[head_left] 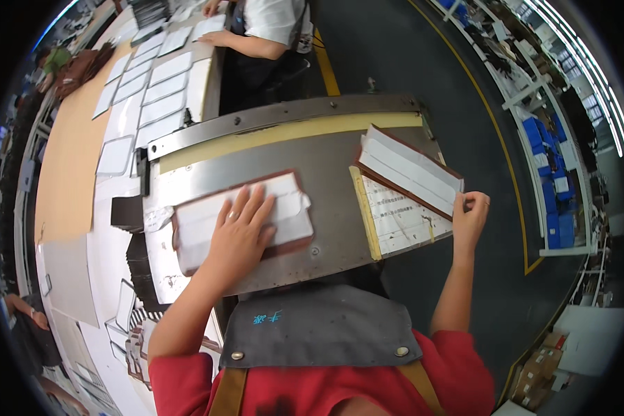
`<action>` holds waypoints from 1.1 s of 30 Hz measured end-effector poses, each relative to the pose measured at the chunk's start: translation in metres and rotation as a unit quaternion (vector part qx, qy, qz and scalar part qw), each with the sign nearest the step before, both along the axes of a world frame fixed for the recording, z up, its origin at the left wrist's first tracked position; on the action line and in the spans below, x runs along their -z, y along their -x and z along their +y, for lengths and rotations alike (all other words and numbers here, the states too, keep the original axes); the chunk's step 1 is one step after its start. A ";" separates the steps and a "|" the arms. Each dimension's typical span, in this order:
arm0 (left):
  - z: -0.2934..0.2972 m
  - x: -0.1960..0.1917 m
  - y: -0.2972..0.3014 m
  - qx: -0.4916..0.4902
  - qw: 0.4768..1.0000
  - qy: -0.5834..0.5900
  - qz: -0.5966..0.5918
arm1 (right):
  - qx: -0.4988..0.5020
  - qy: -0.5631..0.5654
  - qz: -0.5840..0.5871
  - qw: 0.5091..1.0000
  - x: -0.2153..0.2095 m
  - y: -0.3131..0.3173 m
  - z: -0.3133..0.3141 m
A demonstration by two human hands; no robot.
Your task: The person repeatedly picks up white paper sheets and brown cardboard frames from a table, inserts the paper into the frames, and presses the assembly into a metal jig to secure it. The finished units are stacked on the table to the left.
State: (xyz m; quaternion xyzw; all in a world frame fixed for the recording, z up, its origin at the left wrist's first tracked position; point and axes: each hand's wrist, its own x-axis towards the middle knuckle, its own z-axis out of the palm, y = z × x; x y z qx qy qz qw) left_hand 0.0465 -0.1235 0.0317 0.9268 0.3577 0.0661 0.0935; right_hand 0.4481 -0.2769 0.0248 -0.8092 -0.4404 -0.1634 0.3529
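My left hand point(240, 229) lies flat, fingers spread, on a brown-edged panel with a white face point(284, 208), which rests on the metal worktop point(319, 166). In my right hand point(470, 208), the thumb and fingers pinch the near right corner of a second brown-edged white panel point(409, 170). That panel is tilted above a paper sheet with handwriting point(395, 215) at the worktop's right side. Both panels look like leather pieces with a pale lining; their exact kind I cannot tell.
A metal bar point(284, 114) runs along the worktop's far edge. Dark stacked pieces point(140, 267) stand at its left. Beyond is a long table point(69, 187) with rows of white panels point(166, 90), where a co-worker point(263, 41) sits. Shelves with blue bins point(551, 187) line the right.
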 end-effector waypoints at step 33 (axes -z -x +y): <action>-0.052 0.022 0.008 0.116 0.982 -0.055 -0.137 | -0.451 0.173 -0.029 0.875 -0.008 0.176 0.226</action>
